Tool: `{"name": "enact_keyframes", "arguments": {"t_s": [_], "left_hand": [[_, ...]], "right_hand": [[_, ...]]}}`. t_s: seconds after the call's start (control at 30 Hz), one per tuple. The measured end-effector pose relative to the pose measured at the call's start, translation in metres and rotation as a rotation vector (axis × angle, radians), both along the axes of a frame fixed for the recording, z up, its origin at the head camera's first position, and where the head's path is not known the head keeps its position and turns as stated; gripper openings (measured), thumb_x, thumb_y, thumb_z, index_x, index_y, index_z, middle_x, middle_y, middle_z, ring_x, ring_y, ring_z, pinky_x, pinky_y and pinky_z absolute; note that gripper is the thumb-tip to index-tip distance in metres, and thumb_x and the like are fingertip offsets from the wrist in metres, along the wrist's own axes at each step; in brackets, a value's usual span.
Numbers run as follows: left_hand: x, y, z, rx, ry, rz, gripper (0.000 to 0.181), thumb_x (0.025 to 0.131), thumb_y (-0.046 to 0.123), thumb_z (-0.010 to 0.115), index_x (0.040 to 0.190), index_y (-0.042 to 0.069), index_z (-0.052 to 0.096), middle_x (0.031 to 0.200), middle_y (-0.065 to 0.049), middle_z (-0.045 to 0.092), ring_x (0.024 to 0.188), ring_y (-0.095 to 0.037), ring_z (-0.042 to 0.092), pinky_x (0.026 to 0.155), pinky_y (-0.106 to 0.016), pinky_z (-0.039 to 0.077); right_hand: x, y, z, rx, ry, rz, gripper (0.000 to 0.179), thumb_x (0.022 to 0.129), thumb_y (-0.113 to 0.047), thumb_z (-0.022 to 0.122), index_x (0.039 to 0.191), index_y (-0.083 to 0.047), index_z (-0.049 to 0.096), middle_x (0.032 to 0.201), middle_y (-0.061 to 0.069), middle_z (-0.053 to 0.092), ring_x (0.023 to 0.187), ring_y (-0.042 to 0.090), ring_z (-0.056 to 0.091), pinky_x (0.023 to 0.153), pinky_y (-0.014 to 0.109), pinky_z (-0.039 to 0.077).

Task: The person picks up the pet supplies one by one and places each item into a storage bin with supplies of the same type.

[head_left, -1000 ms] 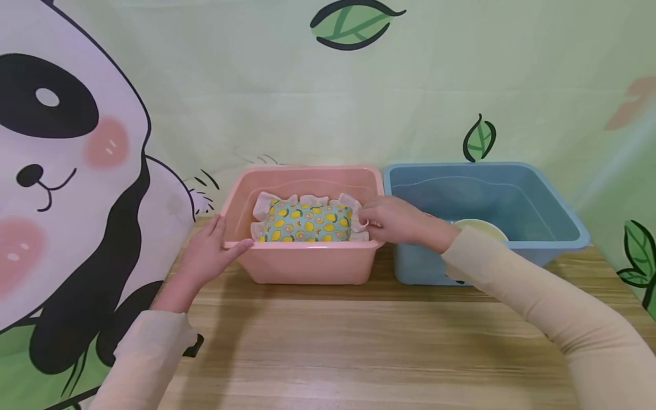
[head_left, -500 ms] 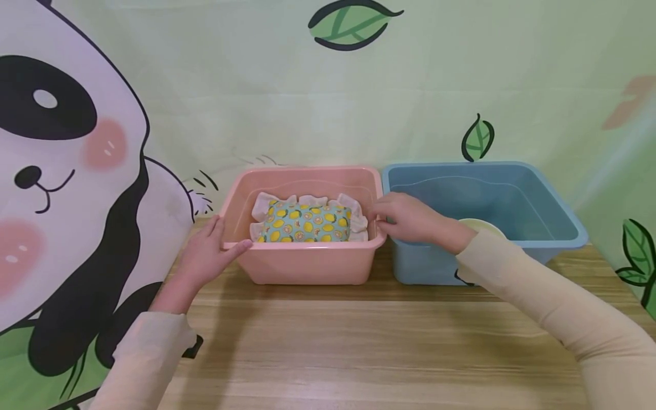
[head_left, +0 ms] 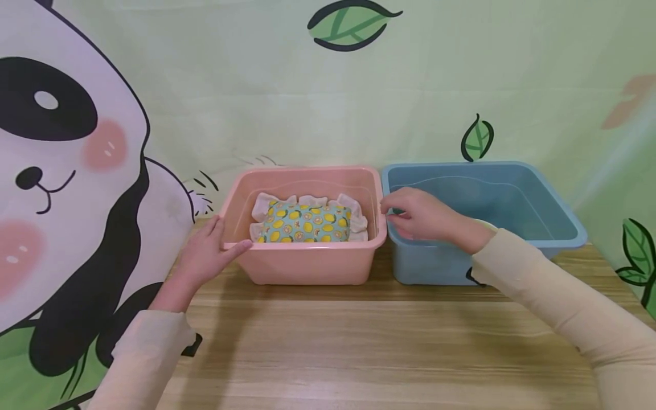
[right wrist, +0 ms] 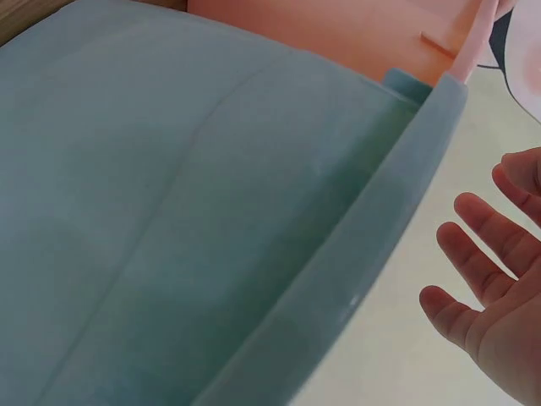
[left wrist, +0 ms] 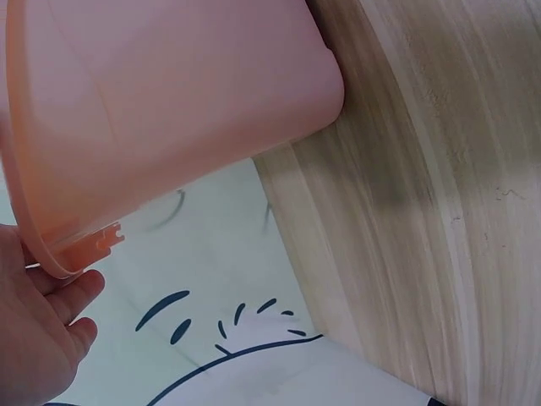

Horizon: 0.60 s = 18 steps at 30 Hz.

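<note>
In the head view a small lemon-print pillow [head_left: 306, 222] with white ruffles lies in the pink basin [head_left: 307, 263]. My left hand [head_left: 205, 253] grips that basin's near left corner, thumb along the front rim. From the left wrist view, its fingers [left wrist: 80, 294] sit under the rim's outside. Over the left rim of the blue basin [head_left: 487, 171] hangs my right hand [head_left: 417, 215], fingers loosely bent, with nothing seen held. The right wrist view has its fingers [right wrist: 473, 262] spread apart beside the blue rim. The right hand and forearm hide part of the blue basin's inside.
Both basins stand side by side on a wooden table [head_left: 359, 341], their rims meeting. Behind them hangs a pale green cloth [head_left: 246, 85] with a panda and leaves. A pale round rim [head_left: 484, 224] shows in the blue basin, mostly hidden by my right arm.
My right hand has moved right, from the pillow's right ruffle across the pink rim to above the blue basin. The left hand and the pillow stay where they were.
</note>
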<state>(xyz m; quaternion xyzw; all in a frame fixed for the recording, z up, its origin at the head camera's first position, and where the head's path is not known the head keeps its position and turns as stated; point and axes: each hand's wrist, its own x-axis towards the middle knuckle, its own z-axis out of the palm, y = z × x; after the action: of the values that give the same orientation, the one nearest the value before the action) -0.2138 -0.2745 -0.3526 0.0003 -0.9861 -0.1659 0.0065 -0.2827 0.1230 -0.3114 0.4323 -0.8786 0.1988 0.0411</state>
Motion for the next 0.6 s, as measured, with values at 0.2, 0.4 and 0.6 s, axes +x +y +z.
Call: {"name": "enact_keyframes", "arguments": {"t_s": [0.2, 0.4, 0.6], "left_hand": [[-0.002, -0.001, 0.004, -0.026, -0.002, -0.022, 0.101, 0.075, 0.07, 0.043, 0.14, -0.002, 0.014, 0.142, -0.024, 0.022, 0.124, -0.044, 0.029, 0.097, -0.058, 0.029], [-0.004, -0.001, 0.005, -0.036, -0.001, -0.026, 0.098, 0.076, 0.066, 0.047, 0.14, -0.002, 0.015, 0.141, -0.025, 0.023, 0.122, -0.044, 0.031, 0.096, -0.058, 0.03], [-0.004, 0.0, 0.007, -0.054, -0.006, -0.019, 0.1, 0.075, 0.068, 0.045, 0.14, -0.002, 0.015, 0.141, -0.027, 0.022, 0.122, -0.046, 0.029, 0.096, -0.059, 0.029]], "right_hand": [[0.0, 0.009, 0.0, -0.062, -0.031, -0.01, 0.014, 0.083, -0.006, 0.055, 0.093, -0.008, 0.065, 0.09, 0.004, 0.064, 0.08, 0.016, 0.054, 0.077, 0.034, 0.047], [0.001, 0.017, -0.001, -0.119, -0.009, -0.008, 0.008, 0.081, -0.005, 0.059, 0.087, -0.008, 0.064, 0.094, 0.006, 0.065, 0.087, 0.019, 0.056, 0.082, 0.038, 0.047], [0.003, 0.026, 0.001, -0.143, 0.005, -0.031, 0.008, 0.081, -0.003, 0.059, 0.087, -0.006, 0.062, 0.102, 0.012, 0.064, 0.097, 0.025, 0.056, 0.086, 0.043, 0.045]]}}
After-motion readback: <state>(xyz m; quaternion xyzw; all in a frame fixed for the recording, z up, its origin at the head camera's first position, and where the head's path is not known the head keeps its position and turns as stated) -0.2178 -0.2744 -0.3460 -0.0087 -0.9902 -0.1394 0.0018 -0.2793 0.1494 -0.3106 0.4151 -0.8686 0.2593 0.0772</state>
